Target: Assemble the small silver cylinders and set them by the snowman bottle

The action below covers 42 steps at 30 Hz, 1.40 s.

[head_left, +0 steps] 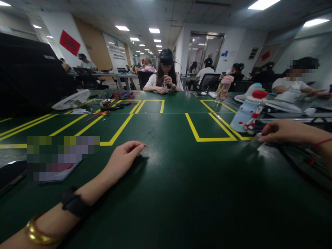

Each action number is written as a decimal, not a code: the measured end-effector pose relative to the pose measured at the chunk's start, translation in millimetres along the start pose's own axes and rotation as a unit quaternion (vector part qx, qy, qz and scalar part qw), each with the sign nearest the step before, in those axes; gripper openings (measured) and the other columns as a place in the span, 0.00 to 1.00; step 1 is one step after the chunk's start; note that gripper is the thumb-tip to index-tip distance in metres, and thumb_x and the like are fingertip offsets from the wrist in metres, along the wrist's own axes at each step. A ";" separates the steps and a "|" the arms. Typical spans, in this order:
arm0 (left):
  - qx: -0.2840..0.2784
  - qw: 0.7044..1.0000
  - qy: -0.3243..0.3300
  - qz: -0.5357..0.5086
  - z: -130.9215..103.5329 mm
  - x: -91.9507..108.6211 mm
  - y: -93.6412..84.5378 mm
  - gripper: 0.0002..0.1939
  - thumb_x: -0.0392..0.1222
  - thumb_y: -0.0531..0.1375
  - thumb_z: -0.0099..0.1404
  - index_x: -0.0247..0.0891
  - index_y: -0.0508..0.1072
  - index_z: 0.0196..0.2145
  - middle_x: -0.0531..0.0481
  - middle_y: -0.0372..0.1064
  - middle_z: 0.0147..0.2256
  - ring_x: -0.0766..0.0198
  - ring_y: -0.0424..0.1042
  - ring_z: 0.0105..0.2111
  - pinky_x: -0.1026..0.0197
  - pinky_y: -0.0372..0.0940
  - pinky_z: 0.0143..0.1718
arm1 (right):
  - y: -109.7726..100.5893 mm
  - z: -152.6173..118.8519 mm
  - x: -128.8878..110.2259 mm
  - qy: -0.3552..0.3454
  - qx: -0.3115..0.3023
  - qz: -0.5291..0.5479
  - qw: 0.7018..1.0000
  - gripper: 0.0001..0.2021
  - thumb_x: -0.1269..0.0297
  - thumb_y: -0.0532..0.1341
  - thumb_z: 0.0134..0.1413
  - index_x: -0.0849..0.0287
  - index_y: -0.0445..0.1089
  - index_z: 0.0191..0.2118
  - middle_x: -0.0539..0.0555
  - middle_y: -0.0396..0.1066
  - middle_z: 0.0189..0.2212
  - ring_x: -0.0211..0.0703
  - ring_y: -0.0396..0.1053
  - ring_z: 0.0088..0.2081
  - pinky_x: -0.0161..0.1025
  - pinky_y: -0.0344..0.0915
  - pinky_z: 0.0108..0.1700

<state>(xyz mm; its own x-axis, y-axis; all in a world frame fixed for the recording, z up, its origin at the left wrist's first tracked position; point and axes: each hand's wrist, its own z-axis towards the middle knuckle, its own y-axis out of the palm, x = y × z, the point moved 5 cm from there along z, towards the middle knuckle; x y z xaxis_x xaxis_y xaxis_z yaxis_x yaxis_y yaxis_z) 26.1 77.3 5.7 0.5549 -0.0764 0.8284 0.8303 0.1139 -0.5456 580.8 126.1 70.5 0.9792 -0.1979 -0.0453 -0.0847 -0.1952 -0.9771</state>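
My left hand (126, 155) reaches over the green table (166, 193), thumb and fingertips closed in a pinch. Whatever may be between those fingertips is too small to make out. On the right, my right hand (281, 132) grips the top of a small, clear, cup-like cylinder (256, 141), tilted and low at the tabletop. Blur hides its exact kind. Just behind it stands a pale blue bottle (242, 116) with a red top, close to my right fingers.
A phone-like slab (62, 176), partly pixelated, lies left of my left forearm. Wires and small parts (103, 112) are spread farther back, near a white fan (71, 99). Dark cables (293, 160) run under my right wrist. A person (166, 74) sits opposite, beyond yellow tape lines (216, 139).
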 end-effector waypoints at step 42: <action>-0.155 0.982 0.104 -0.014 -52.0 56.5 46.2 0.05 0.44 0.65 0.59 0.46 0.80 0.33 0.52 0.68 0.34 0.60 0.69 0.37 0.57 0.61 0.40 | 110.1 -150.4 -272.8 -0.430 0.039 0.367 0.824 0.22 0.67 0.63 0.48 0.53 0.63 0.51 0.49 0.68 0.44 0.33 0.66 0.42 0.33 0.64 0.44</action>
<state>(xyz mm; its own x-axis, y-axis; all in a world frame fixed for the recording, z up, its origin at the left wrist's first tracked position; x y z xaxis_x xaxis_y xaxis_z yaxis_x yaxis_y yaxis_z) 98.5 26.7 20.7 0.5043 -0.2789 0.8172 0.8033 -0.1956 -0.5625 276.7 14.1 6.5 0.4419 0.5245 -0.7277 -0.7327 -0.2570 -0.6301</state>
